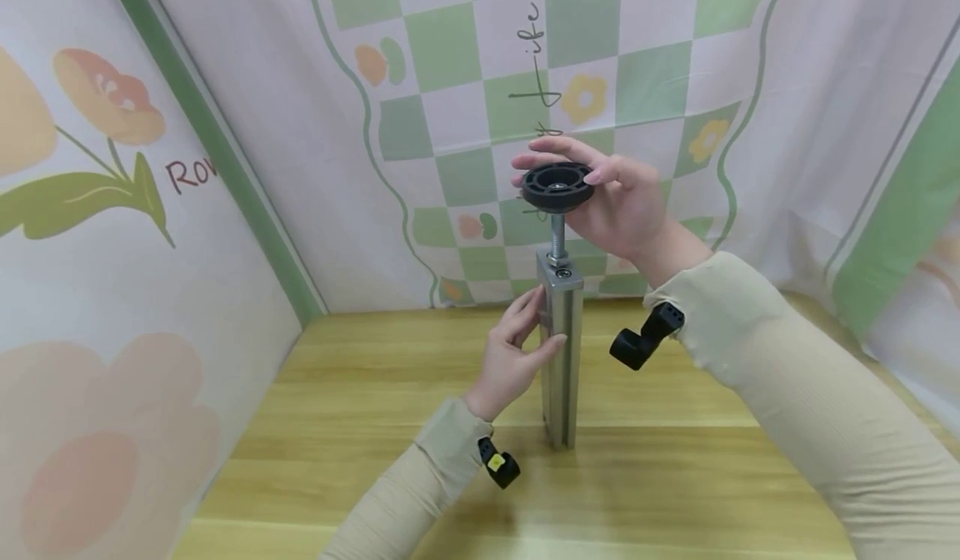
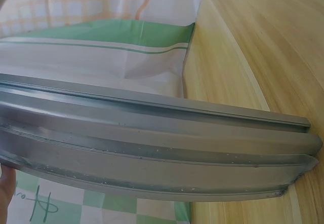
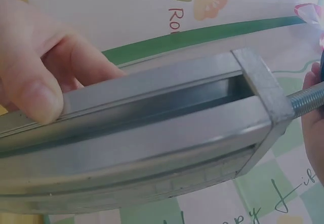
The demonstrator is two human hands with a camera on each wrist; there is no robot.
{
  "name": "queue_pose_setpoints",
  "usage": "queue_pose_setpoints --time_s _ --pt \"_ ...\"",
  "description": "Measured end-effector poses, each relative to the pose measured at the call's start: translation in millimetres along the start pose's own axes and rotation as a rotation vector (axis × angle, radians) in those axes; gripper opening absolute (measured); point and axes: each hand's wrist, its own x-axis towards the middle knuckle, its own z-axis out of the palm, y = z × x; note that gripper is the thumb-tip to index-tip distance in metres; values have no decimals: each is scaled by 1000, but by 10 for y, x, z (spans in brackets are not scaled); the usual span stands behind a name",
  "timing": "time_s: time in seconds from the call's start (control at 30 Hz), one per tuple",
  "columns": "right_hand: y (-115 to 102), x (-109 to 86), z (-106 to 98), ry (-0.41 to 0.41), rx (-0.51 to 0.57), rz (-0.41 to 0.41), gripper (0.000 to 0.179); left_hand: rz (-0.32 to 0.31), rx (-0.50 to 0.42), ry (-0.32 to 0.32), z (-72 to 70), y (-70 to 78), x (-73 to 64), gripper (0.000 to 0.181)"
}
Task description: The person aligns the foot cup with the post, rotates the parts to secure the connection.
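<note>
An aluminium profile [image 1: 567,368] stands upright, its lower end at the wooden tabletop. Grooves run along its length in both wrist views. My left hand [image 1: 504,370] grips it from the left, thumb on the near face and fingers round the far side. On top sits a metal end plate [image 3: 260,89] with a threaded rod [image 1: 557,235] rising from it. The rod bears a round black levelling foot [image 1: 558,200], hollow side up. My right hand [image 1: 622,210] holds this foot by its rim, thumb at the right edge, fingers behind. Part of those fingers is hidden by the foot.
The wooden table [image 1: 360,452] lies under both arms. Behind it hangs a green-and-white checked cloth [image 1: 442,47], and a flower-printed cloth [image 1: 82,293] borders the left side. A black wrist mount [image 1: 647,337] juts from the right sleeve, another black mount [image 1: 500,462] from the left.
</note>
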Motion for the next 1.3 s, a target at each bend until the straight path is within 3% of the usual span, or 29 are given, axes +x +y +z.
queue_pose_setpoints --time_s 0.5,1.0,1.3 --pt "34 -38 -27 11 -39 7 37 4 -2 8 11 -24 9 59" --pt "30 -84 -2 92 -264 -42 32 -4 -12 14 7 -37 16 58" --pt "40 -114 33 136 -280 -87 29 -8 -11 8 8 -48 27 58"
